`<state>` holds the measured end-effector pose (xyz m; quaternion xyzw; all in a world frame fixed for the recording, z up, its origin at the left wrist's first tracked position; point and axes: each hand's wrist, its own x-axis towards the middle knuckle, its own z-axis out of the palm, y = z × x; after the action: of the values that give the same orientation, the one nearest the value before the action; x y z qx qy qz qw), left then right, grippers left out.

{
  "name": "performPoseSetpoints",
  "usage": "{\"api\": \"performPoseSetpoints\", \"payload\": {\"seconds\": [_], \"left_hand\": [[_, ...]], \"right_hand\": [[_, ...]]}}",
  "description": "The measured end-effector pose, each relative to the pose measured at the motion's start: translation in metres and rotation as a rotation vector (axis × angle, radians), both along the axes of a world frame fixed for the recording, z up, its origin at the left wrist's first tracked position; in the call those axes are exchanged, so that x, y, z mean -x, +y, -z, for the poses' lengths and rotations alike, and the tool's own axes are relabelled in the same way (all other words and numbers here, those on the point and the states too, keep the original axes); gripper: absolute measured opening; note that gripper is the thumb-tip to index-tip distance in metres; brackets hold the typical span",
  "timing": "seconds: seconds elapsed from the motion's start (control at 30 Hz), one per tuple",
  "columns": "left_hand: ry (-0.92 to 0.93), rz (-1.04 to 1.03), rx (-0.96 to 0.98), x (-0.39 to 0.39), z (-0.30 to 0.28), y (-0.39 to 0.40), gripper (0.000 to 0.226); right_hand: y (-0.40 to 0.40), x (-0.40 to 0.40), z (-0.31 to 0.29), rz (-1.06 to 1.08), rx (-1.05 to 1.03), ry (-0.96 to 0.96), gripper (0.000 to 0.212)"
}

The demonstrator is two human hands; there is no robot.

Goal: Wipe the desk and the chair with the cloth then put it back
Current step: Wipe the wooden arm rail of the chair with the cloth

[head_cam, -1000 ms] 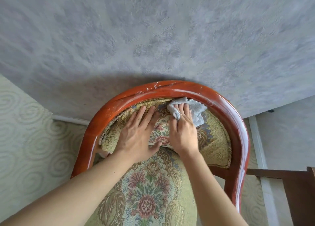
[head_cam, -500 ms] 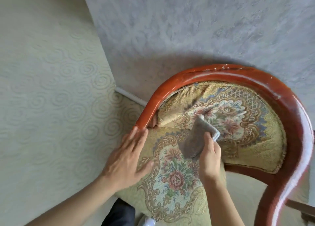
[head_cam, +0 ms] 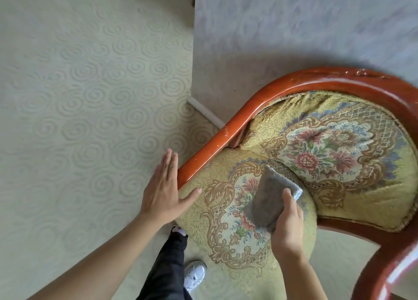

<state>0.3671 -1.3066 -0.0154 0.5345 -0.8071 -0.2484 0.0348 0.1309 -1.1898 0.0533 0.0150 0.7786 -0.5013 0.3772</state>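
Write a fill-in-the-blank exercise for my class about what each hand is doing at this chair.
1. The right hand holds a grey ____ over the seat cushion.
2. The left hand lies open and flat, and holds ____.
3. The chair's curved frame is glossy red-brown ____.
4. On the floor below the left arm shows one white ____.

Missing words: cloth; nothing; wood; shoe

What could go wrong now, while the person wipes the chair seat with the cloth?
The cloth is pinched at one end by the right hand, so it may fold or slip on the rough seat cushion. The left hand lies flat and open beside the wooden frame, so the chair may shift.
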Motion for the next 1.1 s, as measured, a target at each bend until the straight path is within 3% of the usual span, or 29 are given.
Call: {"api": "performPoseSetpoints", "payload": {"seconds": [0.33, 0.57, 0.6, 0.7, 0.77, 0.87, 0.97, 1.1], "left_hand": [[-0.022, -0.23, 0.019, 0.005, 0.025, -0.008, 0.137], [-0.109, -0.233, 0.133, 0.006, 0.033, -0.01, 0.131], [-0.119, -0.236, 0.163, 0.007, 0.034, -0.01, 0.129], [-0.121, -0.221, 0.225, 0.008, 0.037, -0.01, 0.125], [-0.102, -0.22, 0.244, 0.007, 0.038, -0.012, 0.122], [0.033, -0.2, 0.255, 0.007, 0.038, -0.014, 0.107], [0.117, -0.205, 0.409, 0.007, 0.04, -0.012, 0.084], [0.132, -0.209, 0.364, 0.006, 0.04, -0.013, 0.076]], "right_hand": [[-0.045, -0.019, 0.01, -0.037, 0.206, 0.029, 0.017], [-0.069, -0.038, 0.013, -0.255, 0.256, 0.221, 0.036], [-0.073, -0.042, 0.011, -0.312, 0.294, 0.307, 0.027], [-0.086, -0.049, 0.012, -0.655, 0.445, 0.612, 0.027], [-0.094, -0.055, 0.02, -1.003, 0.511, 0.827, 0.038], [-0.101, -0.064, 0.04, -1.451, 0.502, 0.913, 0.049], [-0.099, -0.063, 0.053, -1.54, 0.401, 0.846, 0.052], [-0.108, -0.053, 0.059, -1.555, 0.361, 0.9, 0.056]]}}
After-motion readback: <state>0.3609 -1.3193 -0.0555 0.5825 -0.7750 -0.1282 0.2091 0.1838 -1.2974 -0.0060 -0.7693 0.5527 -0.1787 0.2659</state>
